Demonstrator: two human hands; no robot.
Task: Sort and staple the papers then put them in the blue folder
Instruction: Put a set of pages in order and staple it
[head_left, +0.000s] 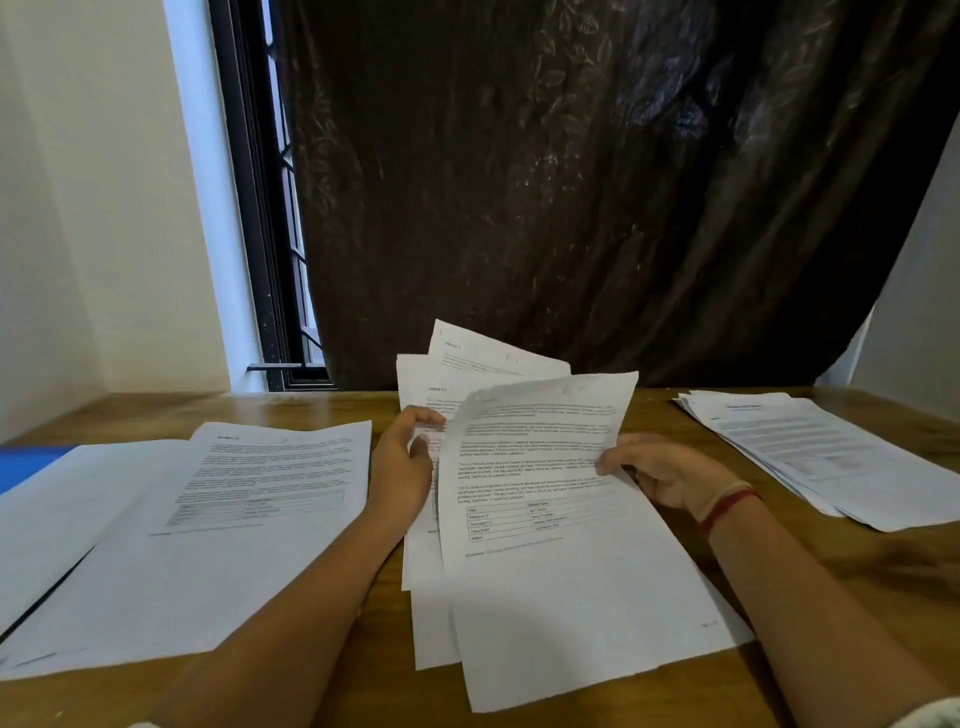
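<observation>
Sorting is the step in hand; stapling and filing are judged not yet begun. The left grip (402, 467) is curled round a fan of sheets (467, 369) held up at centre. The right grip (670, 475) pinches the right edge of the front sheet (535, 467). One pile (234, 509) lies at nine o'clock on the surface (322, 402), and a second pile (821, 452) lies at three o'clock. The blue folder (26, 465) shows at far nine o'clock, mostly under the first pile. The next move calls for reading the front sheet's heading and laying it on the matching pile. No stapler is in view. Headings appear to begin "Section"; the numbers, body print and table entries cannot be read.
</observation>
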